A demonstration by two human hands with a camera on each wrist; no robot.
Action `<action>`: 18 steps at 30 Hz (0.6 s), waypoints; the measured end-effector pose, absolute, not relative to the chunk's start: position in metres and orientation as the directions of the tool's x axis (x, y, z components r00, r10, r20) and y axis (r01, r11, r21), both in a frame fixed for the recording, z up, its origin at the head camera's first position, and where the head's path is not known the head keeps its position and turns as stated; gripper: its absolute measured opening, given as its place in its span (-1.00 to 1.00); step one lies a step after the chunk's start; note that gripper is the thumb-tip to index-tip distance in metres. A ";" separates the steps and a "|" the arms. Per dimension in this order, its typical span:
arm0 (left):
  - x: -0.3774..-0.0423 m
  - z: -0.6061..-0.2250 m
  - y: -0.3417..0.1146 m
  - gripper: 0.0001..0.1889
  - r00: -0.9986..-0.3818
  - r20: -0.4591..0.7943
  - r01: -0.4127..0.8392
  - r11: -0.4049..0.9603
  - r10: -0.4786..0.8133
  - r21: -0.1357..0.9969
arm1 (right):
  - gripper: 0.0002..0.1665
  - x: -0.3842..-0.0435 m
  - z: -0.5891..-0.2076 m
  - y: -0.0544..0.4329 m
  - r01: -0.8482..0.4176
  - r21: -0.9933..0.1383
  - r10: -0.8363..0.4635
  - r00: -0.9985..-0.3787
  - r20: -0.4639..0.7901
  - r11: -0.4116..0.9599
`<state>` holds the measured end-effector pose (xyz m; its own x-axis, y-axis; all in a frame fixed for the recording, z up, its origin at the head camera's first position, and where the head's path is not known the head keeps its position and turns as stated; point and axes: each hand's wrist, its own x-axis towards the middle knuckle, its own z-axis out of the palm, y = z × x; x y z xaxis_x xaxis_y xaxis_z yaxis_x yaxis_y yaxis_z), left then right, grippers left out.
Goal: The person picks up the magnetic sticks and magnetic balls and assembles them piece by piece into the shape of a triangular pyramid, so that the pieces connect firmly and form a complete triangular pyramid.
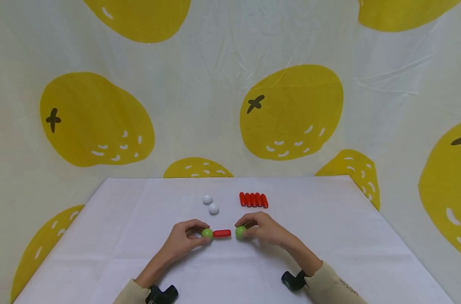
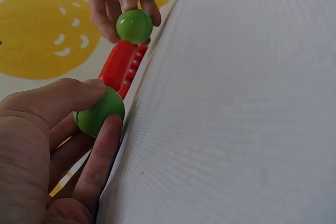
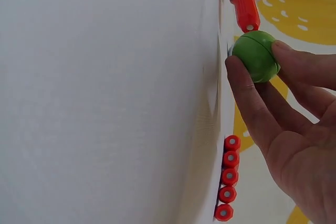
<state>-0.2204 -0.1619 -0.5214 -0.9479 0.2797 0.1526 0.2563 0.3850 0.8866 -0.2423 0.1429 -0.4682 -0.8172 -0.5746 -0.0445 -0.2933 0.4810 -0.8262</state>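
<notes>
My left hand [image 1: 184, 237] pinches a green ball [image 2: 98, 113] between thumb and fingers. From that ball a red rod [image 1: 222, 233] points right, its near end touching the ball. A second green ball [image 3: 256, 56] is pinched by my right hand [image 1: 266, 228], just off the rod's free end; in the head view a small gap shows between them. The rod's exposed end has a small grey disc in its middle, seen in the right wrist view. Both hands are low over the white tabletop.
Behind the hands, two white balls [image 1: 213, 208] sit close together. Several red rods [image 1: 253, 200] lie side by side in a row farther back, right of the balls. A white cloth covers the table [image 1: 131, 219]; a fruit-patterned curtain [image 1: 200, 105] hangs behind.
</notes>
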 end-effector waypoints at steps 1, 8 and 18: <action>-0.220 -0.521 -0.162 -0.68 -0.949 0.150 0.253 0.383 0.279 0.888 | -0.68 -0.242 -0.468 0.142 -0.294 -0.829 -0.578 -0.815 -0.043 0.477; -0.221 -0.522 -0.163 -0.67 -0.940 0.167 0.275 0.372 0.297 0.886 | -0.68 -0.242 -0.470 0.140 -0.304 -0.830 -0.598 -0.800 -0.044 0.468; -0.218 -0.520 -0.163 -0.66 -0.935 0.189 0.290 0.342 0.300 0.894 | -0.68 -0.243 -0.471 0.135 -0.288 -0.837 -0.605 -0.794 -0.062 0.465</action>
<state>-0.2182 -0.1626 -0.5195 -0.9352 0.2998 0.1885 0.2898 0.3417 0.8940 -0.2430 0.1349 -0.4712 -0.7940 -0.6048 -0.0622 -0.2884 0.4646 -0.8372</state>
